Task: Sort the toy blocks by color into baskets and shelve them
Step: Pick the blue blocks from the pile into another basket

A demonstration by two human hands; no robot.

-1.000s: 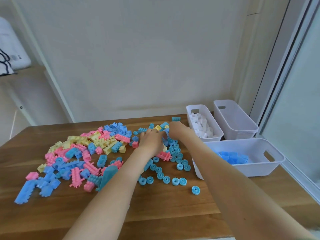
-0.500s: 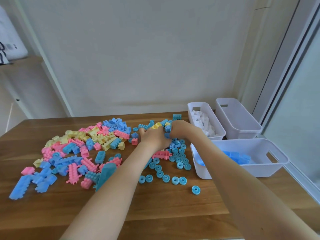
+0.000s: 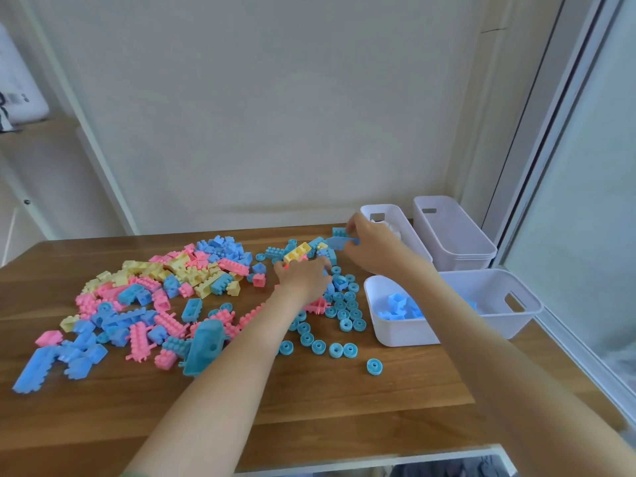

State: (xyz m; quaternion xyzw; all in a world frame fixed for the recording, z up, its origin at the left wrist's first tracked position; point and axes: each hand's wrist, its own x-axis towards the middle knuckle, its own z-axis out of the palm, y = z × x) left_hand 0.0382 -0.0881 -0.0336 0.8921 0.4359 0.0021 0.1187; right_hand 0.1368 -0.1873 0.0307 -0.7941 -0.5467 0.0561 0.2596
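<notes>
Pink, yellow and blue toy blocks lie scattered over the left and middle of the wooden table. Several blue wheel pieces lie near the middle. My right hand hovers at the far side of the pile and pinches a long blue brick, lifted slightly. My left hand rests palm down on blue pieces just in front of a yellow brick; its fingers are curled and what they hold is hidden. The near white basket contains blue blocks.
A narrow white basket with white blocks stands behind my right hand, and an empty white basket sits to its right. A window frame runs along the table's right edge. A shelf is at the far left.
My right hand has moved back and to the right, lifting a blue brick off the pile. My left hand has stayed on the blue pieces near the yellow brick.
</notes>
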